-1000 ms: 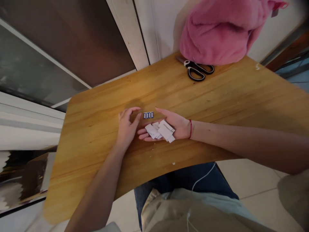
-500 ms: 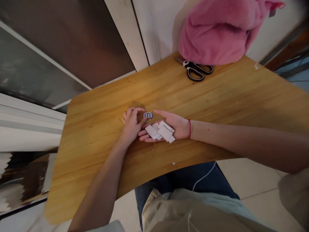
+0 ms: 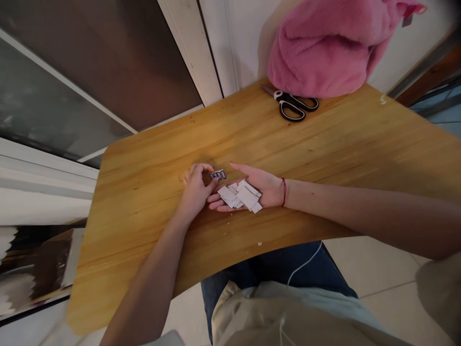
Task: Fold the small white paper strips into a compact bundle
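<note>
Between the thumb and forefinger of my left hand is a small paper slip with blue-outlined boxes printed on it. It is tilted a little; whether it touches the table is unclear. Beside it, my right hand lies palm up, fingers stretched out, holding a loose pile of white paper slips on the palm and fingers. The slips overlap and show mostly blank sides. My left thumb is close to the right hand's fingertips. A red string bracelet circles my right wrist.
Black-handled scissors lie at the back of the wooden table, beside a pink plush bag against the wall. Tiny white scraps are near the front edge. A glass-panelled frame borders the back left.
The printed slip has shifted slightly left and tilted, with my left thumb and forefinger now closed on it. My right hand and its pile have hardly moved.
</note>
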### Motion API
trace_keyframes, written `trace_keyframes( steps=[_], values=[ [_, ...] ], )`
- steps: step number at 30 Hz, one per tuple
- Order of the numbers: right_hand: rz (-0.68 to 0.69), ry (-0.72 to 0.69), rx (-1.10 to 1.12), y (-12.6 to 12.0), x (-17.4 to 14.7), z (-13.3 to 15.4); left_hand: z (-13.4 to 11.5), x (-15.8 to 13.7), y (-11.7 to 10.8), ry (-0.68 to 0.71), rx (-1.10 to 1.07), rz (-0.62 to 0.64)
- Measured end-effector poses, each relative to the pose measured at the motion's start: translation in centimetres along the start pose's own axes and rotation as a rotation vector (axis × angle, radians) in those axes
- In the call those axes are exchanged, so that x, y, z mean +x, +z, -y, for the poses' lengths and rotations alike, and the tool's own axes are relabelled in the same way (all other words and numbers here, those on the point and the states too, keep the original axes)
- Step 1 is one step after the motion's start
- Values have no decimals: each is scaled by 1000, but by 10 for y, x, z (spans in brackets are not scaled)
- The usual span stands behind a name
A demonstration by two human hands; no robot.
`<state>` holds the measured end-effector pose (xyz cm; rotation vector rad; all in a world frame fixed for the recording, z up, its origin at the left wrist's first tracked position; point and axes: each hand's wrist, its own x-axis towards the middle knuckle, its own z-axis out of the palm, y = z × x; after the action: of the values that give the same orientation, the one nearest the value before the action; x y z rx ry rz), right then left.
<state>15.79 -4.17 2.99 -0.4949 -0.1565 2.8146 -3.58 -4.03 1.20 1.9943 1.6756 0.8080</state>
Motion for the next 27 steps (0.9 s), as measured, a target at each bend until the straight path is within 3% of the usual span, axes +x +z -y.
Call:
trace_keyframes(
  steps=[5, 12, 14, 18, 24, 27],
  values=[
    [-26, -53, 27, -1, -1, 1, -7, -1, -6, -29, -107, -35],
    [-99, -187, 33, 1, 0, 4, -33, -16, -13, 307, 116, -279],
    [-148, -233, 8, 2, 1, 5, -38, -21, -10, 378, 176, -214],
    [-220, -251, -51, 3, 1, 7, -45, -27, -4, 374, 286, -95],
    [-140, -252, -62, 3, -1, 6, -53, -31, -11, 396, 225, -71],
    [-118, -253, -67, 1, -1, 6, -55, -32, -11, 403, 201, -2]
  ],
)
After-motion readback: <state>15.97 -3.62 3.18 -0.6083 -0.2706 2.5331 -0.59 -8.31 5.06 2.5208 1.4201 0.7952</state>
